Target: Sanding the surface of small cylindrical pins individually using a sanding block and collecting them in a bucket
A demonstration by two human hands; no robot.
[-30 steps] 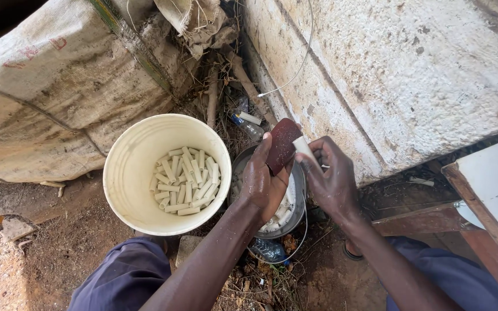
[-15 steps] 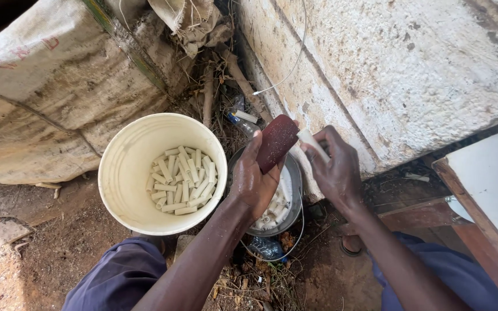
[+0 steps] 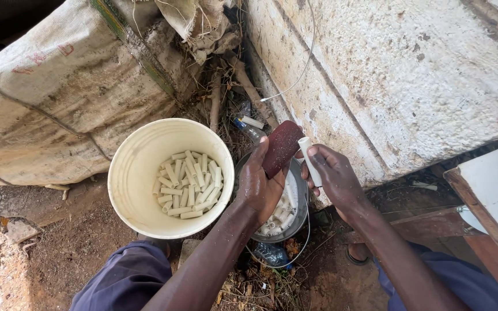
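— What do the hands have?

— The left hand (image 3: pixel 259 187), at the centre of the frame, is closed around a dark reddish-brown sanding pad (image 3: pixel 282 148), which sticks up above the fingers. The right hand (image 3: pixel 334 178), just right of centre, grips a short white tube piece (image 3: pixel 309 160), held nearly upright with its top end touching the pad's right edge.

— And underneath them?

— A round metal pan (image 3: pixel 298 213) with more white tube pieces in it, mostly hidden by the left hand. Just left of it stands a white bucket (image 3: pixel 139 173), centre-left, with a heap of cut white tube pieces (image 3: pixel 187 184) on its bottom.

— Around that?

— A worn sack (image 3: pixel 59 98) fills the upper left, a rough whitewashed wall (image 3: pixel 399 75) the upper right. Bare earth and dry litter lie below, and a crushed plastic bottle (image 3: pixel 269 253) sits beside the pan's lower edge.
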